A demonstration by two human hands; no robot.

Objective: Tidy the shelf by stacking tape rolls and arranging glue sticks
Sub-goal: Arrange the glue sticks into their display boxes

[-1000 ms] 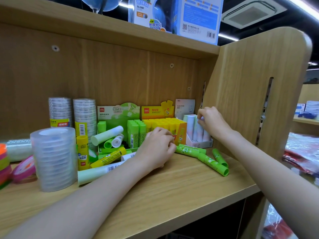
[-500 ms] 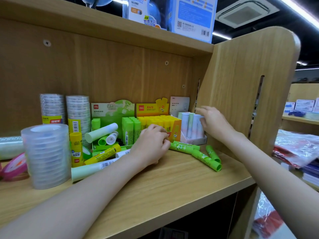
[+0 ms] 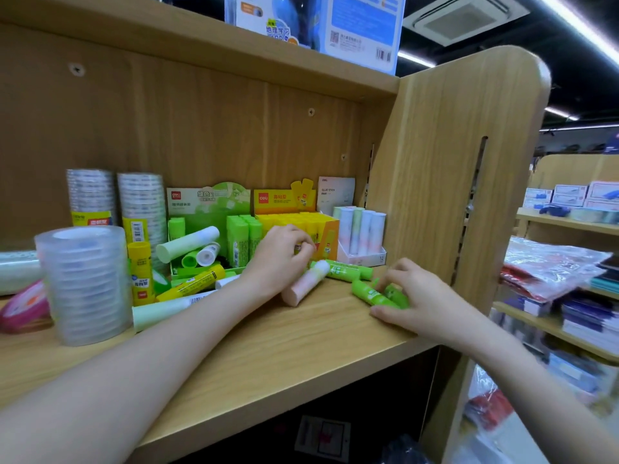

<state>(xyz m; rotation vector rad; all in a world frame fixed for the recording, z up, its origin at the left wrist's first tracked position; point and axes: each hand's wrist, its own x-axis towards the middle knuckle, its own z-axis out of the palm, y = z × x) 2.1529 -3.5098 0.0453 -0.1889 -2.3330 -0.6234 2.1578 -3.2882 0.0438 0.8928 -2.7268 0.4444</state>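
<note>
My left hand [image 3: 279,262] rests on the wooden shelf [image 3: 268,349] with fingers curled against the front of the yellow glue-stick box [image 3: 326,242]; nothing shows inside them. A pink glue stick [image 3: 303,286] lies beside that hand's heel. My right hand [image 3: 425,301] is closed over short green glue sticks [image 3: 370,294] lying near the shelf's right end. Two more green sticks [image 3: 348,271] lie just behind. A stack of clear tape rolls [image 3: 83,286] stands at the left front, with two taller tape stacks [image 3: 142,202] at the back.
A green display box [image 3: 207,204] holds upright and toppled sticks. A white box [image 3: 361,259] of pastel sticks stands against the side panel [image 3: 452,169]. Loose yellow [image 3: 194,283] and pale green sticks [image 3: 167,311] lie mid-shelf. A pink tape roll [image 3: 23,306] lies far left.
My right hand left the white box of pastel sticks and came down onto the green sticks at the shelf front. A pink stick now lies beside my left hand, which stayed put.
</note>
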